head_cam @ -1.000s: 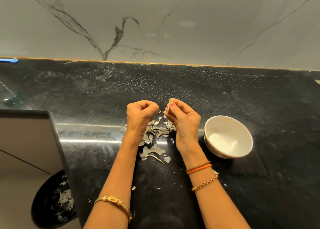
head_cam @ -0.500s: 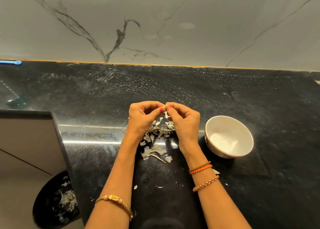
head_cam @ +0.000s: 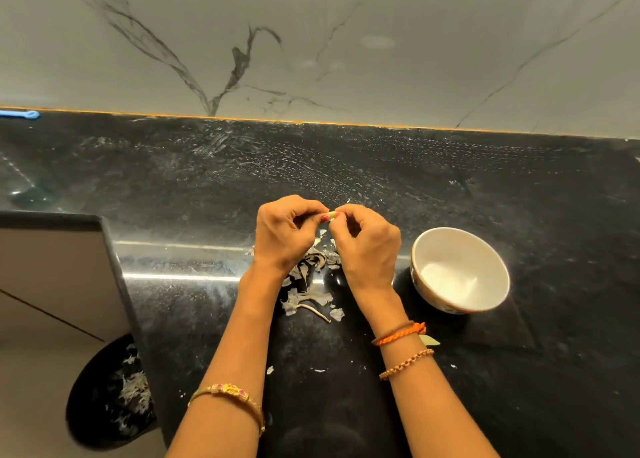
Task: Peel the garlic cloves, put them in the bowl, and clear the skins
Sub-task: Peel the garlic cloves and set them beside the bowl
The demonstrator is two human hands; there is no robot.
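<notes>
- Head view: the left hand [head_cam: 282, 234] and the right hand [head_cam: 369, 246] met above a black countertop [head_cam: 450, 180], fingers curled inward and tips brought together.
- A small pale garlic clove [head_cam: 331, 214] was pinched between the fingertips of both hands, held in the air over the counter; only a sliver of it showed between the painted nails.
- Directly beneath the hands lay a loose pile of papery garlic skins [head_cam: 310, 284], spread on the countertop, with one thin curved stem piece at its near edge.
- A few stray skin flakes [head_cam: 270, 369] lay apart from the pile, nearer the person, between the two forearms.
- A white bowl [head_cam: 429, 250] stood upright on the counter just to the right of the right hand, not touched by it; its inside looked pale and whether any cloves lay in it could not be told.
- The left wrist carried a gold bangle [head_cam: 228, 390]; the right forearm carried an orange thread band [head_cam: 398, 334] and a beaded bracelet [head_cam: 407, 364].
- Below the counter's left edge a round black bin [head_cam: 86, 409] held more pale skins.
- A marble-veined wall [head_cam: 311, 42] rose behind the counter, and a small blue object [head_cam: 19, 114] lay at the far left by the wall.
</notes>
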